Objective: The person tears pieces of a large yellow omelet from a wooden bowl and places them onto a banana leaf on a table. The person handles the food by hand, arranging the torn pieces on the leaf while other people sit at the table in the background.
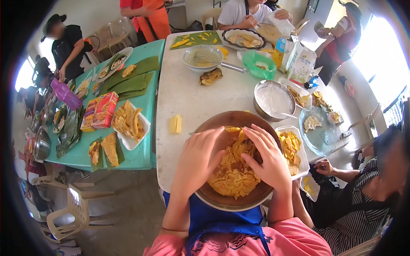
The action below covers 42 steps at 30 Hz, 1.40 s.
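Note:
A wide brown metal bowl (237,204) sits before me at the near edge of the white table. Inside it lies a yellow-brown, crumbly, cracked mass of food (235,182). Over the bowl's left side arches my left hand (200,153), its fingertips at the far part. My right hand (267,155) curves over the right side, fingers spread and pointing inward. Neither hand holds anything; whether the fingertips touch the food I cannot tell. Yellow chips fill a white foam tray (304,163) beside my right hand. A yellow block, possibly butter (175,124), lies left of the bowl.
A metal bowl of white cream (274,99) stands beyond my right hand, near a glass plate (317,131). Farther off is a bowl with a whisk (205,60). A teal table (134,160) adjoins at left. A person in striped clothing (349,198) sits close at right.

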Each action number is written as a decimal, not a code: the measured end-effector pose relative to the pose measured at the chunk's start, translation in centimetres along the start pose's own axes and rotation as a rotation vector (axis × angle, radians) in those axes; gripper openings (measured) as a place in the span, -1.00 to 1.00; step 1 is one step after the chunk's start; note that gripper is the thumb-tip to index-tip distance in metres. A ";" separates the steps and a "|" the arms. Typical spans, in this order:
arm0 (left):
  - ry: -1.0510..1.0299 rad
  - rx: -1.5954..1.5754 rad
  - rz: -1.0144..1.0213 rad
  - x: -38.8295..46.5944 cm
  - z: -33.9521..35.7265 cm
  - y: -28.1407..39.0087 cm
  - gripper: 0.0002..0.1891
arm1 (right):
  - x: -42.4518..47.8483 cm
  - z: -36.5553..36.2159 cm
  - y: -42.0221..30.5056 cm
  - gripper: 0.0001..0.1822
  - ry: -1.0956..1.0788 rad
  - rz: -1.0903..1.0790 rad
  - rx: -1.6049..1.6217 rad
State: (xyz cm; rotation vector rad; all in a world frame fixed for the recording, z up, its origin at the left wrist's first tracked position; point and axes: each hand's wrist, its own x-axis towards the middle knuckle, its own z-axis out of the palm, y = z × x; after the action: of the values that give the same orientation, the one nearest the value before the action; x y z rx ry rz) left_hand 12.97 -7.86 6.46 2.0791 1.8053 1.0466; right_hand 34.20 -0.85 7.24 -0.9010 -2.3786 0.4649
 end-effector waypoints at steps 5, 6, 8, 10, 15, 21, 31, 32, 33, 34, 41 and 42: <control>-0.015 -0.083 0.002 0.0 -0.2 0.1 -0.47 | 0.0 0.1 0.1 -0.38 0.005 0.006 0.022; -0.019 -0.093 0.007 0.0 -0.2 0.1 -0.47 | 0.0 0.1 0.1 -0.38 0.005 0.005 0.018; -0.029 -0.115 0.016 0.2 -0.2 0.2 -0.47 | 0.0 0.0 0.0 -0.38 0.006 0.005 0.009; -0.037 -0.159 0.022 0.2 -0.2 0.0 -0.48 | 0.0 0.1 0.0 -0.39 0.004 -0.002 0.004; -0.065 -0.204 0.033 0.9 -0.5 -0.3 -0.51 | -0.2 0.4 0.5 -0.40 0.011 0.008 0.011; -0.083 -0.078 0.008 2.3 -0.8 0.9 -0.50 | -0.3 0.2 0.1 -0.41 0.018 0.036 0.035; -0.073 -0.046 0.064 2.6 1.1 -1.1 -0.51 | -0.1 0.1 0.1 -0.42 0.003 0.014 0.041; -0.096 -0.044 0.058 2.5 1.1 -1.2 -0.52 | -0.1 0.1 0.2 -0.42 0.002 0.009 0.037; -0.086 -0.058 0.066 2.5 1.0 -1.2 -0.52 | -0.1 0.1 0.1 -0.43 0.004 0.009 0.040; -0.076 -0.072 0.074 2.5 1.0 -1.2 -0.53 | -0.1 0.1 0.1 -0.43 0.005 0.008 0.044; -0.037 -0.179 0.086 2.6 0.9 -1.2 -0.58 | -0.1 -0.1 -0.2 -0.40 -0.019 0.060 0.089; -0.036 -0.180 0.089 2.6 0.9 -1.2 -0.58 | 0.0 -0.1 -0.2 -0.39 -0.010 0.040 0.081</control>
State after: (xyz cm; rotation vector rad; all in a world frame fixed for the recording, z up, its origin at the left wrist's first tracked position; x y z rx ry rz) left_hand 12.60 -4.92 6.08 2.0716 1.5524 1.1408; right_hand 34.21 -0.99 7.37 -0.9129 -2.3364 0.5778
